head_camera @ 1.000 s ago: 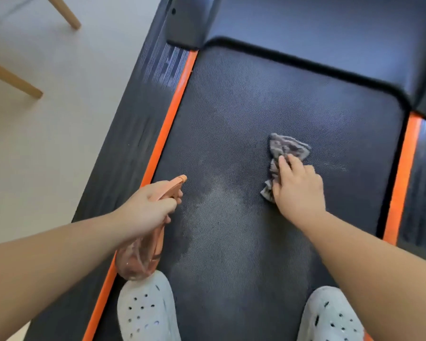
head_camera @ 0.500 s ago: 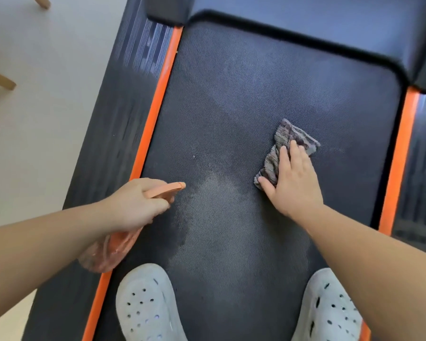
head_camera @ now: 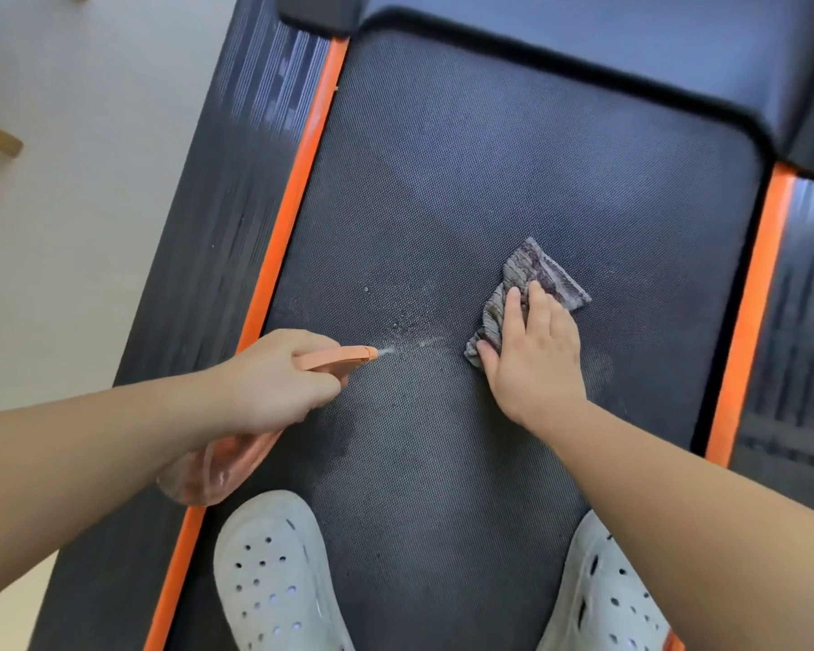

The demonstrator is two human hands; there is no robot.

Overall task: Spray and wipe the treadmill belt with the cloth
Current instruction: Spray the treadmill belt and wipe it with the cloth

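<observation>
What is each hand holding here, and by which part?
The left hand grips the orange spray bottle by its neck and trigger head. The right hand presses flat on the cloth, gripping nothing.

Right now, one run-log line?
left hand: squeezing translucent orange spray bottle | right hand: pressing grey striped cloth | black treadmill belt: droplets between hands

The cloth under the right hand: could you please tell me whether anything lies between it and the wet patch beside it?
Nothing visible does. Bare belt runs from the cloth under the right hand to the droplets; the spray bottle in the left hand sits at the patch's far side.
</observation>
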